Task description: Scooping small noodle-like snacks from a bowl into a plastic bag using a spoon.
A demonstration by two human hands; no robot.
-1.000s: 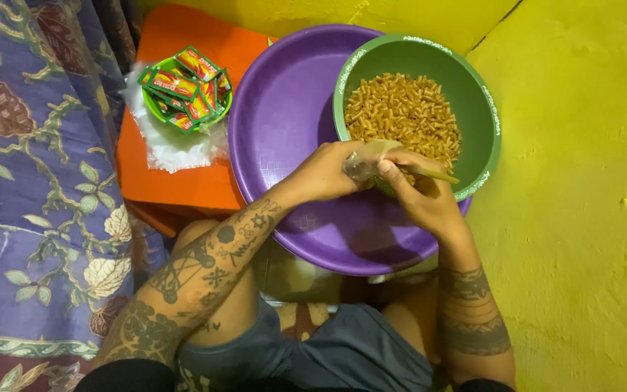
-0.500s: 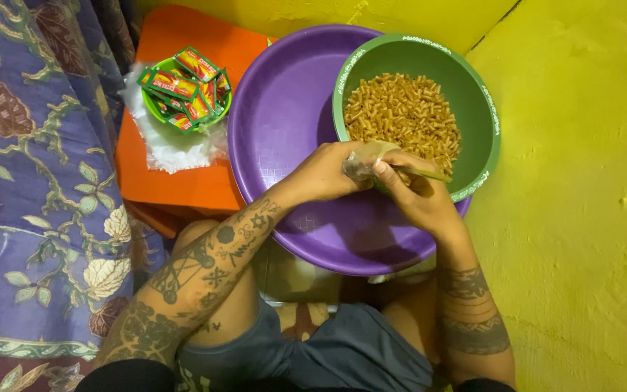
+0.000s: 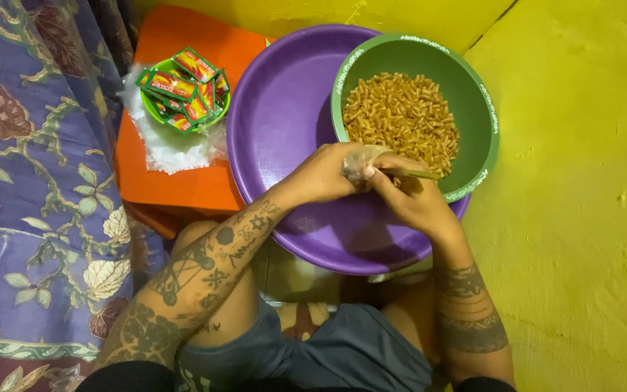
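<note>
My left hand [image 3: 324,174] grips a small clear plastic bag [image 3: 361,161] over the purple basin [image 3: 277,123]. My right hand [image 3: 408,199] meets it from the right, pinching a thin yellow-green tool [image 3: 422,173] whose handle points toward the green bowl [image 3: 484,109]. The bowl sits inside the basin at its upper right and holds a heap of short golden-brown fried snack sticks [image 3: 400,116]. The tool's working end is hidden between my fingers and the bag.
An orange stool top [image 3: 183,185] on the left carries a small green dish of red-and-green sachets [image 3: 183,91] on crumpled clear plastic [image 3: 168,145]. A patterned purple cloth [image 3: 30,203] lies far left. A yellow floor [image 3: 582,218] spreads right. My knees sit below the basin.
My right hand has shifted slightly against the bag; both hands stay together at the bowl's near rim. Nothing else has moved.
</note>
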